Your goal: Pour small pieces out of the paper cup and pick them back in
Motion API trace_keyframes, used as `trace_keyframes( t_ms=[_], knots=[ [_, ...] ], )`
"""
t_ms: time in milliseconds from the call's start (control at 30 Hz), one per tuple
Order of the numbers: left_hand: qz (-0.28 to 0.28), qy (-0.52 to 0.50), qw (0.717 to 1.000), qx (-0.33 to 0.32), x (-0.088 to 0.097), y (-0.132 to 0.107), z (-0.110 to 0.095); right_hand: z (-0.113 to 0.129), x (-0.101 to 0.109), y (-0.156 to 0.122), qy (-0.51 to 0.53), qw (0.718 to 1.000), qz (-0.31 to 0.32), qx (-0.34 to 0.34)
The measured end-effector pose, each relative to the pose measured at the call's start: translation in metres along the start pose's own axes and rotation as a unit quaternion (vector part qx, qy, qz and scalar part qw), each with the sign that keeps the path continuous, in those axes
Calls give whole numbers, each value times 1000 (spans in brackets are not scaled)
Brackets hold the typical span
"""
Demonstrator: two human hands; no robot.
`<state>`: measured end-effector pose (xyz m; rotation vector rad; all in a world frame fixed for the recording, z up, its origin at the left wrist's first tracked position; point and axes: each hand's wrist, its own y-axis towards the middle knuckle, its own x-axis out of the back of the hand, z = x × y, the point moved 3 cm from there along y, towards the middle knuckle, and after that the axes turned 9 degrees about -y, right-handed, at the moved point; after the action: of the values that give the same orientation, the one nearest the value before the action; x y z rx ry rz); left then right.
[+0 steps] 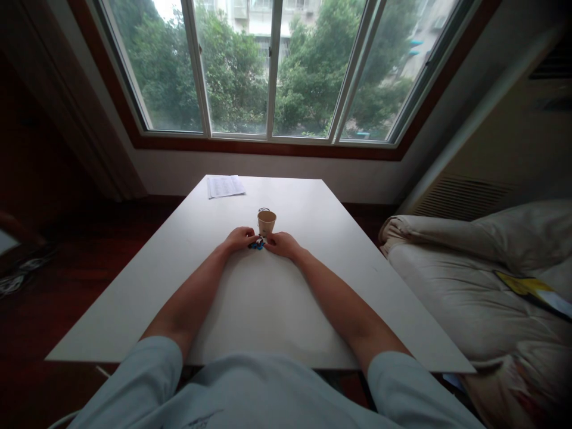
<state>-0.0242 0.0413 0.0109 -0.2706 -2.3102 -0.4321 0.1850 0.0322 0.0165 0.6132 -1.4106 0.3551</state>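
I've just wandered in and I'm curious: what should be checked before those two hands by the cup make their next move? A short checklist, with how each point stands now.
1. Cup upright on the table: ok.
2. Small blue and dark pieces within reach: ok, between the hands.
3. Left hand holding a piece: cannot tell, too small to see.
4. Right hand clear of the cup: cannot tell, they overlap in this view.
5. Papers out of the way: ok, near the far edge.
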Motion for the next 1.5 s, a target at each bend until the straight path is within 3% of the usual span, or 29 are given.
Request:
trace_keyframes(
  t_ms=[167,300,633,1167,1500],
  knots=[
    [46,-4,998,-36,3,-2,-6,-2,2,-1,-15,999,9,-38],
    [51,7,998,-34,3,-3,-6,0,3,-3,-20,999,18,-40],
    [6,35,999,-17,-5,1,0,-2,0,-2,-31,996,2,-78],
    [-30,58,998,22,-10,3,-1,4,-1,-1,31,998,-30,-35],
    [-46,15,998,43,-9,4,7,3,-4,0,36,998,-39,-40]
  ],
)
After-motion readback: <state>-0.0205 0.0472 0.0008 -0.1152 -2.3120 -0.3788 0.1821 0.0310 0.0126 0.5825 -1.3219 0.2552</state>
